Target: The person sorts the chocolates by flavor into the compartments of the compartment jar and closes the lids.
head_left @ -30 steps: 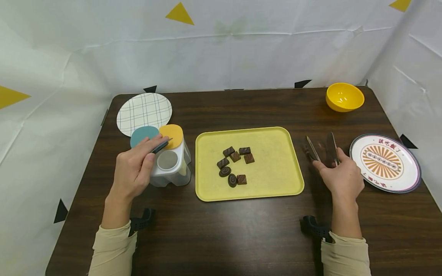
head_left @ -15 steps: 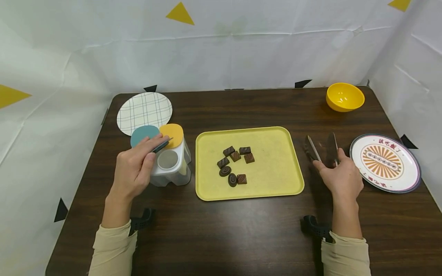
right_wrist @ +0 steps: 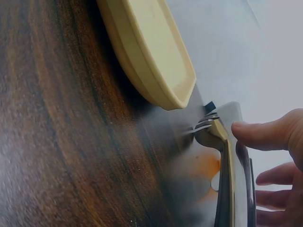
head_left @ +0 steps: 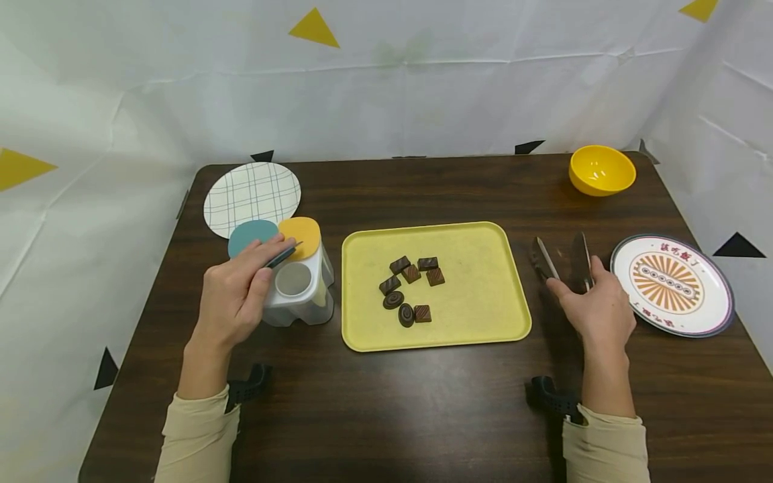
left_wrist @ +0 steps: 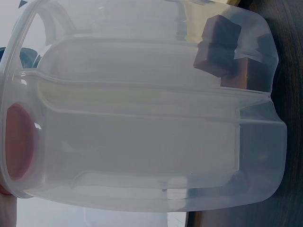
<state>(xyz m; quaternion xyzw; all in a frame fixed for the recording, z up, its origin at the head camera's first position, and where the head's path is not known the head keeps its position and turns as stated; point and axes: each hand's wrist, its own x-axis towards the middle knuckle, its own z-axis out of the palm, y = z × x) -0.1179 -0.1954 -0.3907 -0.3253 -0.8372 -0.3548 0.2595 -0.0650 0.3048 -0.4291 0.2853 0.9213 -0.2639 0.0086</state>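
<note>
Left wrist only: brown pieces (left_wrist: 220, 42) inside container (left_wrist: 132, 146) — left fingers (head_left: 266, 254) pinch lid (head_left: 280, 257), right fingers (right_wrist: 277, 174) parted.

Container (left_wrist: 142, 146): see-through, on the dark table (left_wrist: 293, 94)
Brown pieces (left_wrist: 218, 45): inside, near the base
Reddish patch (left_wrist: 19, 142): near the rim

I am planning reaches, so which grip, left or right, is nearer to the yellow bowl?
Right. The right grip is in front of the yellow bowl, on the same side; the left grip is far across, at the translucent container.
</note>
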